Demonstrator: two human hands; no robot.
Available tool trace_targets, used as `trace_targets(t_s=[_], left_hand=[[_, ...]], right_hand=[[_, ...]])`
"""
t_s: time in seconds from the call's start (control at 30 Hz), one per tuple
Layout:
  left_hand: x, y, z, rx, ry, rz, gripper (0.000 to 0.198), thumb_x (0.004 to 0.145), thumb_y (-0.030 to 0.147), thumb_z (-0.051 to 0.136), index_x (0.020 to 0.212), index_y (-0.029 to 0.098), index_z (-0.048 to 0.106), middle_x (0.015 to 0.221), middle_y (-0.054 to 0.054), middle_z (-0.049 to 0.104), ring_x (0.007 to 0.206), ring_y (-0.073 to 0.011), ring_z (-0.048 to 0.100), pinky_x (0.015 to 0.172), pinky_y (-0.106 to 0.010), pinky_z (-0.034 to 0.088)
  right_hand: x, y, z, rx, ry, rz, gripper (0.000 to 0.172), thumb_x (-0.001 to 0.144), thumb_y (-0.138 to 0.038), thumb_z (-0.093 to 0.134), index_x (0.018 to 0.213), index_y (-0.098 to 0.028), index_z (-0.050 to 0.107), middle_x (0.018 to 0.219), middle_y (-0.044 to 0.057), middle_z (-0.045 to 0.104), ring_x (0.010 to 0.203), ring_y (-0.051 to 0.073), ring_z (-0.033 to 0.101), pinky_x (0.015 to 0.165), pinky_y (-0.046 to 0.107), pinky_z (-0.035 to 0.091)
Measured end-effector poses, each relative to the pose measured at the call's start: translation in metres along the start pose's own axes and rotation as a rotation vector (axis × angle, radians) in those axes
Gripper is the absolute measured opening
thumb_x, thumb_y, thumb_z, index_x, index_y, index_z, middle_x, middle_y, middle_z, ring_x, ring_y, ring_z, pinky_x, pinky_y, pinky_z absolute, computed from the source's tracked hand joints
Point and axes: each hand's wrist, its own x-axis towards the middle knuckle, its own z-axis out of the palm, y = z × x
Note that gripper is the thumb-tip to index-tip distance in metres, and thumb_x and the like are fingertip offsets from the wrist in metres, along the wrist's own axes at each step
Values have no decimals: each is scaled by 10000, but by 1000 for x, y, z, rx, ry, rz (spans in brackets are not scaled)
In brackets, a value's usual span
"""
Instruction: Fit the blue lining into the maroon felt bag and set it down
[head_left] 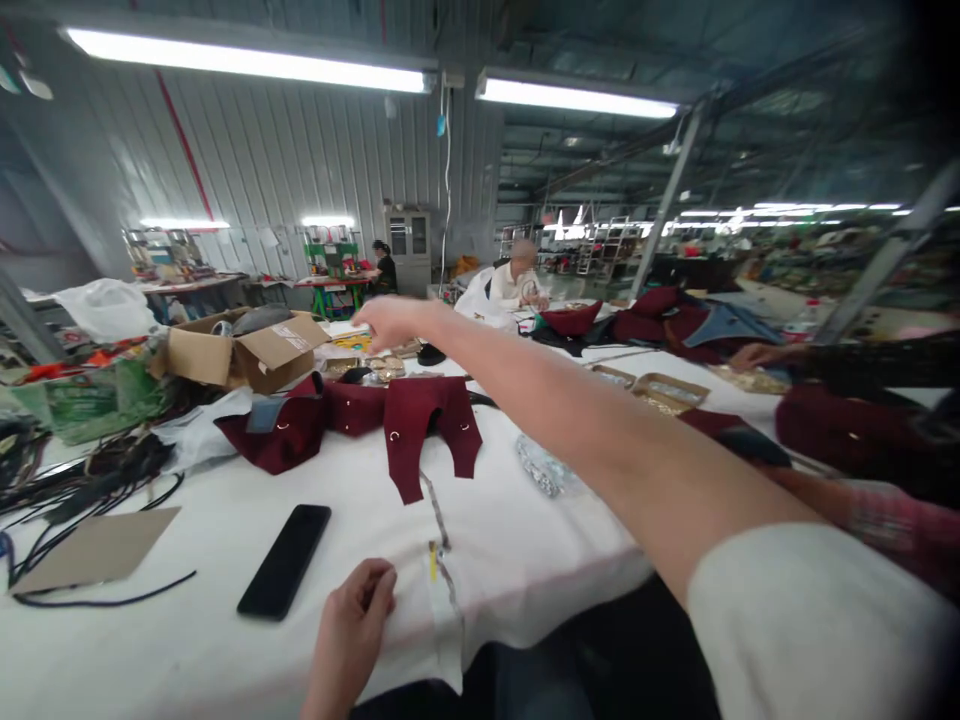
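My left hand [358, 615] rests near the front edge of the white-covered table, its fingers curled in; anything inside them is hidden. Across the table stretches my right arm, with my right hand [394, 322] over the far side, above yellow-handled tools [351, 342] and small gold-coloured parts [386, 368]. Its fingertips are blurred and partly hidden. A dark red fabric piece [409, 425] with two metal rings lies in the middle. More dark red pieces [270, 432] are beside it to the left. A yellow-marked strip [433, 560] sits right of my left hand.
A black phone [285, 562] lies left of my left hand, near a cardboard sheet [101, 545] and black cords. Farther back stands an open cardboard box [240, 350]. Clear bags of metal parts [541, 465] lie beneath my right arm. Co-workers' hands [765, 356] are at the right.
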Motion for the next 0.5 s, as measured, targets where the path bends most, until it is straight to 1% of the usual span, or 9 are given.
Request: trace_targets(t_s=[0.1, 0.23, 0.3, 0.37, 0.43, 0.47, 0.5], left_hand=[[1, -4, 1, 77, 3, 34, 466, 1024, 649, 605, 989, 207, 748, 712, -9, 652, 700, -197, 615, 686, -286, 447], [8, -21, 6, 66, 25, 50, 511, 1019, 696, 564, 951, 218, 733, 679, -13, 637, 666, -196, 604, 649, -288, 427], [13, -32, 8, 32, 23, 55, 570, 1003, 755, 552, 944, 215, 721, 669, -18, 634, 642, -191, 594, 631, -288, 423], [17, -41, 9, 11, 17, 45, 633, 980, 816, 541, 939, 210, 718, 663, -22, 633, 620, -184, 584, 621, -289, 422], [20, -44, 10, 10, 18, 18, 681, 957, 864, 535, 937, 210, 722, 662, -23, 632, 608, -180, 575, 614, -290, 415], [21, -44, 10, 11, 22, 3, 697, 943, 882, 537, 935, 210, 724, 660, -22, 631, 605, -178, 570, 610, -290, 411], [21, -42, 11, 9, 27, -11, 710, 927, 898, 547, 932, 211, 726, 656, -21, 629, 603, -178, 566, 607, -290, 407]], right_hand=[[25, 24, -7, -87, -21, 56, 893, 874, -230, 826, 1659, -73, 432, 1639, 239, 585, 1457, 269, 568, 1233, 306, 390], [67, 36, -14, -144, -19, 79, 871, 864, -94, 758, 1669, -90, 426, 1657, 242, 563, 1432, 272, 571, 1195, 317, 396], [78, 43, -12, -149, -6, 88, 785, 857, -41, 724, 1607, -83, 499, 1609, 245, 603, 1403, 280, 587, 1149, 323, 416], [82, 54, -5, -147, 21, 119, 627, 870, -27, 692, 1487, -75, 589, 1522, 245, 656, 1361, 286, 607, 1098, 328, 429], [83, 68, 4, -134, 57, 145, 479, 893, -49, 676, 1369, -91, 639, 1453, 232, 682, 1318, 284, 620, 1060, 333, 431], [83, 74, 7, -125, 70, 152, 450, 902, -68, 678, 1349, -102, 639, 1428, 222, 689, 1286, 280, 631, 1039, 334, 434], [84, 80, 11, -115, 75, 157, 458, 907, -90, 689, 1360, -112, 628, 1401, 209, 698, 1243, 272, 645, 1011, 334, 440]])
